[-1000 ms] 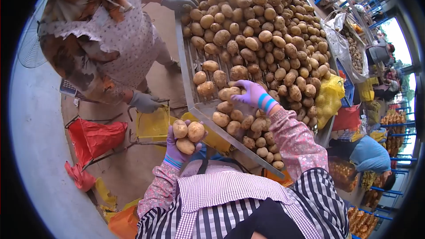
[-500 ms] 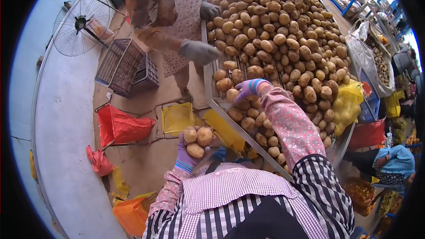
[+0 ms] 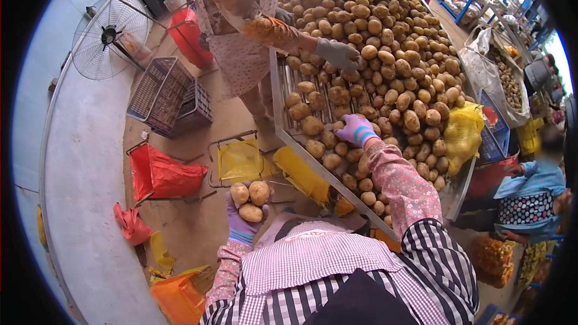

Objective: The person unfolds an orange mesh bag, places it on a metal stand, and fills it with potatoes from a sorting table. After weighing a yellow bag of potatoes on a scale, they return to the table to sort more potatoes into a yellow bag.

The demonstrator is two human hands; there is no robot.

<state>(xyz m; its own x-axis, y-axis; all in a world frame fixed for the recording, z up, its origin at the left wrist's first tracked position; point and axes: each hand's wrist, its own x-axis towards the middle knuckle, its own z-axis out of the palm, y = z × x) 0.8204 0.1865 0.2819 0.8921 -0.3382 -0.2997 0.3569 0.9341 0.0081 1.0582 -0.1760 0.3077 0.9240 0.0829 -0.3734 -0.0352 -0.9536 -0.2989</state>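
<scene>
Three potatoes point(image 3: 250, 212) rest in my left hand point(image 3: 242, 227), which wears a purple glove and is held off the table's near side with its fingers curled round them. My right hand point(image 3: 357, 130), in a similar glove with blue stripes, reaches onto the sorting table point(image 3: 313, 165) at the edge of a large potato pile point(image 3: 385, 54). Its fingers bend down among the potatoes; whether one is between them is hidden. Loose potatoes point(image 3: 312, 126) lie on the slats just left of it.
Across the table, a co-worker's grey-gloved hand point(image 3: 339, 54) touches the pile. A yellow mesh bag point(image 3: 465, 135) lies at the right edge. Red sacks point(image 3: 162, 171), a yellow-covered frame point(image 3: 239, 159), crates point(image 3: 158, 96) and a fan point(image 3: 109, 36) stand left. Another person point(image 3: 530, 195) is at right.
My right hand has shifted right and slightly down over the pile. My left hand, still with three potatoes, is a little further left. The co-worker's hand has moved right onto the potatoes.
</scene>
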